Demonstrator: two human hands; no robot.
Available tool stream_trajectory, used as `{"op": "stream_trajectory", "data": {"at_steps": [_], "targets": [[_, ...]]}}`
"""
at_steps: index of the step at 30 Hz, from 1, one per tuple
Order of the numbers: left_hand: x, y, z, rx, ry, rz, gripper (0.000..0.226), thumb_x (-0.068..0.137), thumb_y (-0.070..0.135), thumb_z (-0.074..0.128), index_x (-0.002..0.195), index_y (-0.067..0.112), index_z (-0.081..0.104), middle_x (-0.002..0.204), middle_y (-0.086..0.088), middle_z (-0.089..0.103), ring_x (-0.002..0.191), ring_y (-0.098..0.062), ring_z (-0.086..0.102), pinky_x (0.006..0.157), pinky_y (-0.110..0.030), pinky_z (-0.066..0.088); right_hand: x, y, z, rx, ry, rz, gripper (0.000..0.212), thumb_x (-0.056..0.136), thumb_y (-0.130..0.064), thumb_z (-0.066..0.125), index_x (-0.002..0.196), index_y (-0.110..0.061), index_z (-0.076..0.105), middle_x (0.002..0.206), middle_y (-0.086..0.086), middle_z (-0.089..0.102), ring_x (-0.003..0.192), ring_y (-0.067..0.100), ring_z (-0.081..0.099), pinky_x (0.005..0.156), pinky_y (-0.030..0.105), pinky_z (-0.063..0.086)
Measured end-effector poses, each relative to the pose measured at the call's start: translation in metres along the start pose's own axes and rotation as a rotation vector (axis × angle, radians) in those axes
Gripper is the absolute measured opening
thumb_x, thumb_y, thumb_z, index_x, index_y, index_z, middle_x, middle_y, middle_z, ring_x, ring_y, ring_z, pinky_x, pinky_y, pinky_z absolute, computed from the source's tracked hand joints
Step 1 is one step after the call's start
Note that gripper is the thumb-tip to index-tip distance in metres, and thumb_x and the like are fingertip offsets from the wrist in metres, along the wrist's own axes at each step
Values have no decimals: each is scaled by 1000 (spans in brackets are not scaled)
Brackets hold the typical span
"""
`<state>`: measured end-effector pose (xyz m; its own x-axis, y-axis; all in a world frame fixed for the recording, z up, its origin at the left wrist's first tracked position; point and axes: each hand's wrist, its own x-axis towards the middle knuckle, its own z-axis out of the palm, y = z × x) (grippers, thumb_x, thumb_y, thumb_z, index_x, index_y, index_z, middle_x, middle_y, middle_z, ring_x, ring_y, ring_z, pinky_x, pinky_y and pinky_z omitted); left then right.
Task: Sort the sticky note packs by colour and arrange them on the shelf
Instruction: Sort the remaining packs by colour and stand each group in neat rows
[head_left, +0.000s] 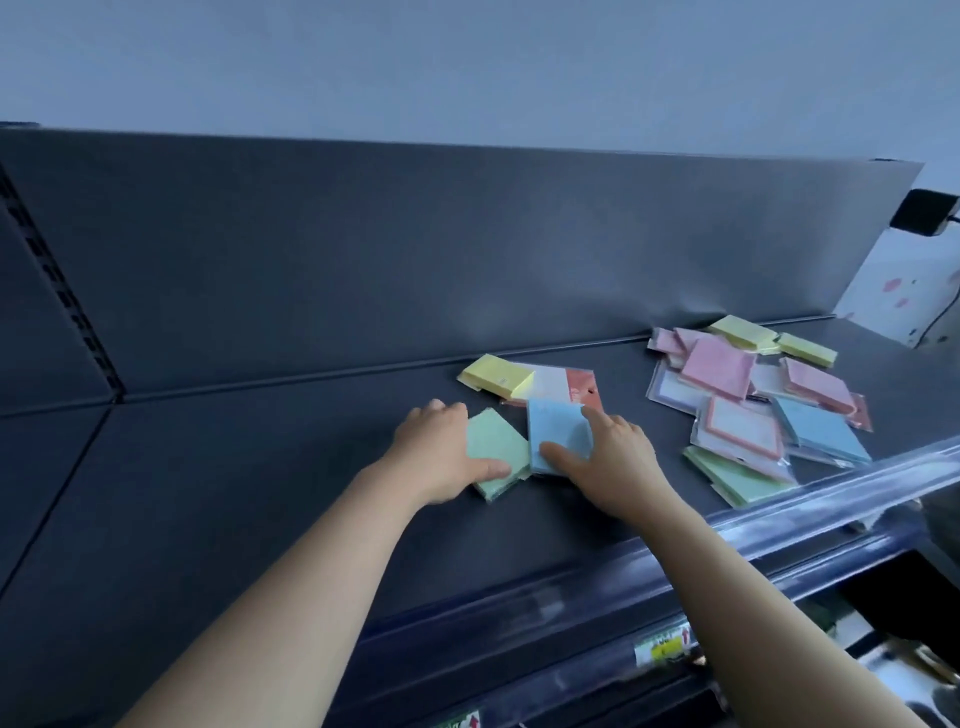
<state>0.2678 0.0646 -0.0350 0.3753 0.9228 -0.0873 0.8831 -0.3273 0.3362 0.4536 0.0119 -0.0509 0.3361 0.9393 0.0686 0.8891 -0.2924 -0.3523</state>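
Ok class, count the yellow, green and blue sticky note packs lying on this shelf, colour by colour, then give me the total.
Yellow packs: 3
Green packs: 2
Blue packs: 2
Total: 7

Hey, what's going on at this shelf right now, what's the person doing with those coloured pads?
A person is sorting sticky note packs on a dark shelf. The left hand rests on a green pack, and the right hand grips a blue pack right beside it. Just behind them lie a yellow pack and a red-and-white pack. To the right, a mixed pile of pink, yellow, blue and green packs is still unsorted.
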Motion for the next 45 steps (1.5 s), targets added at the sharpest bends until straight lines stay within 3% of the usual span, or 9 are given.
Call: {"op": "stream_trajectory", "data": {"at_steps": [6,10,12,17,20,23,27,33,45], "targets": [[-24,-2,2,-144,77,-112,56,77,55,71,106,16,42,105,3,45,92,-19,49,71,-31,39,-2,-8,3,328,-48,-10,85,73,-42,77,141,-13,33,127,6,51,117,28,47,95,39,42],[-46,-15,-2,-216,180,-155,43,88,45,63,103,15,36,103,3,41,85,-19,49,66,-31,37,-7,-24,4,544,-48,-91,64,80,-19,72,137,-16,43,107,-6,58,90,13,59,63,20,45],[-59,-30,-8,-340,233,-191,30,94,36,55,107,15,39,101,4,47,85,-18,51,66,-31,41,-8,-38,5,636,-55,-144,55,83,-12,65,134,-21,46,104,-8,60,86,8,60,58,19,47],[-97,-78,-19,-687,451,-313,19,95,23,52,108,18,40,107,3,57,86,-20,66,75,-45,58,-16,-92,14,741,-64,-317,42,86,-5,61,119,-31,53,94,-17,61,85,2,59,64,16,44],[-124,-107,-26,-794,601,-362,30,95,15,53,119,18,35,115,1,57,91,-17,64,66,-33,61,-25,-130,25,804,-97,-373,34,85,-5,62,105,-31,59,94,-20,65,88,0,63,69,16,48],[-152,-142,-35,-792,693,-376,53,95,14,51,141,28,29,114,5,59,94,-16,63,68,-36,61,-37,-170,35,816,-145,-416,30,86,-6,61,101,-32,60,91,-22,67,85,-6,63,63,9,47],[-191,-187,-52,-765,769,-404,25,97,10,47,117,24,52,111,4,61,86,-14,66,65,-31,61,-58,-228,46,823,-188,-476,27,89,-9,58,106,-31,58,97,-19,66,90,-2,62,62,12,45],[-257,-268,-79,-748,864,-481,17,97,9,46,110,16,55,106,2,61,87,-13,64,59,-18,56,-97,-326,73,841,-250,-515,25,90,-12,55,105,-32,55,96,-13,66,85,6,63,64,25,50],[-383,-425,-134,-679,928,-682,11,99,12,45,106,7,53,108,-6,60,86,-25,68,46,-10,46,-182,-495,136,829,-339,-532,39,90,-3,47,123,-22,53,92,-10,65,75,13,60,58,26,48]]}}
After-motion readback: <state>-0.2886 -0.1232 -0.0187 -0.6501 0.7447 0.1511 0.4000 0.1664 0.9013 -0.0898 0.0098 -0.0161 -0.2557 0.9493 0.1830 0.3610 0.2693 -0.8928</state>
